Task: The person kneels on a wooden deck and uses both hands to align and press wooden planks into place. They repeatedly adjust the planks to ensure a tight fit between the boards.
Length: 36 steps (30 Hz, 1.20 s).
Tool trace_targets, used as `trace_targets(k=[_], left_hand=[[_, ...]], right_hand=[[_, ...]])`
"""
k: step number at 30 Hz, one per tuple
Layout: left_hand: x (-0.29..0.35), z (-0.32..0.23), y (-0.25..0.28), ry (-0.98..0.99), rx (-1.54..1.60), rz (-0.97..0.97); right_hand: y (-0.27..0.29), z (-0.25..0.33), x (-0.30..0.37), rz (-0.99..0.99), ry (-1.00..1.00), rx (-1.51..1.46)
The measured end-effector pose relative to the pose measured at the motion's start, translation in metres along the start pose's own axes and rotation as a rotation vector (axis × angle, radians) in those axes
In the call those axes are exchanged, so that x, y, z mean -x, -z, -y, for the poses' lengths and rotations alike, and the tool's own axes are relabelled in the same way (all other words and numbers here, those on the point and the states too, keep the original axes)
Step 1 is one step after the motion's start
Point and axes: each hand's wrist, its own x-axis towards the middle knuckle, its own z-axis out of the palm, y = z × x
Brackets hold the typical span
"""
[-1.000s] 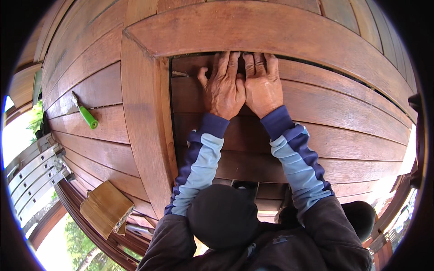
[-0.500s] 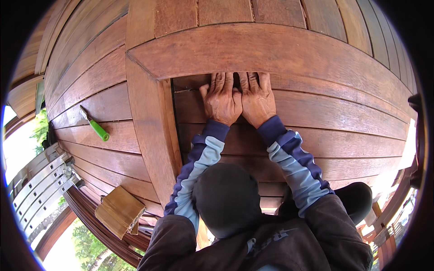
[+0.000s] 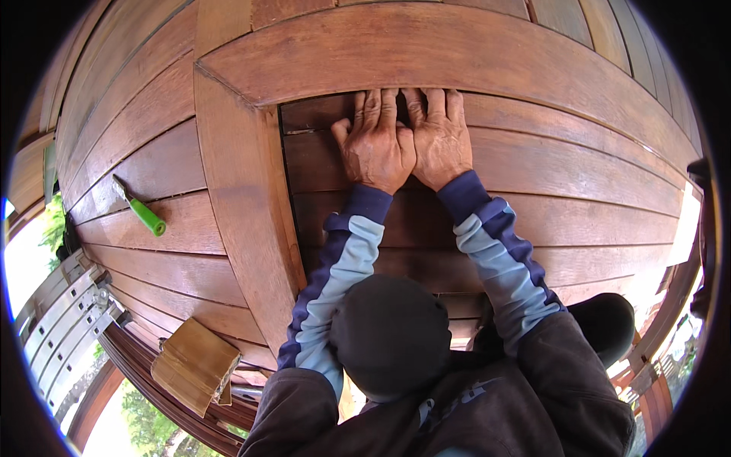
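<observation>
The plank panel (image 3: 548, 167) lies in the middle of the view, set lower than the wide upper frame board (image 3: 434, 49) along its far edge and the left frame board (image 3: 240, 175) along its left side. The left hand (image 3: 376, 152) and right hand (image 3: 440, 148) rest palm down on its far planks, side by side and touching at the thumbs. Both have their fingers stretched forward, spread only narrowly, and grasp nothing that shows; the fingertips meet the edge of the upper frame board, and whether they reach under it I cannot tell. Blue sleeves (image 3: 350, 255) cover the forearms, with a black cap (image 3: 392, 335) between them. Beyond the left frame board lie a green-handled tool (image 3: 146, 217), a folded cardboard piece (image 3: 194, 364) and a slotted metal frame (image 3: 65, 320).
</observation>
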Motion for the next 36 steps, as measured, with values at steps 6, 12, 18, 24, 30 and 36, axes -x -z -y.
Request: trace_targets(k=[6,12,18,24,30,36], left_hand=[[0.005,-0.001,0.003,0.024,-0.053,0.116],[0.005,0.003,-0.001,0.035,-0.073,0.132],[0.003,0.012,-0.007,-0.047,-0.113,0.087],[0.002,0.011,-0.01,-0.034,-0.04,0.025],[0.003,0.006,-0.002,-0.044,-0.104,0.032],[0.0,0.002,0.001,-0.027,-0.03,0.038]], right_hand=[[0.0,0.003,0.005,-0.034,-0.044,-0.042],[0.001,0.002,0.005,-0.035,-0.058,-0.109],[0.003,0.004,0.007,-0.049,-0.113,-0.117],[-0.001,0.001,0.01,-0.133,-0.031,-0.098],[-0.003,0.0,0.014,0.044,-0.021,-0.16],[-0.003,-0.007,0.02,0.04,0.032,-0.208]])
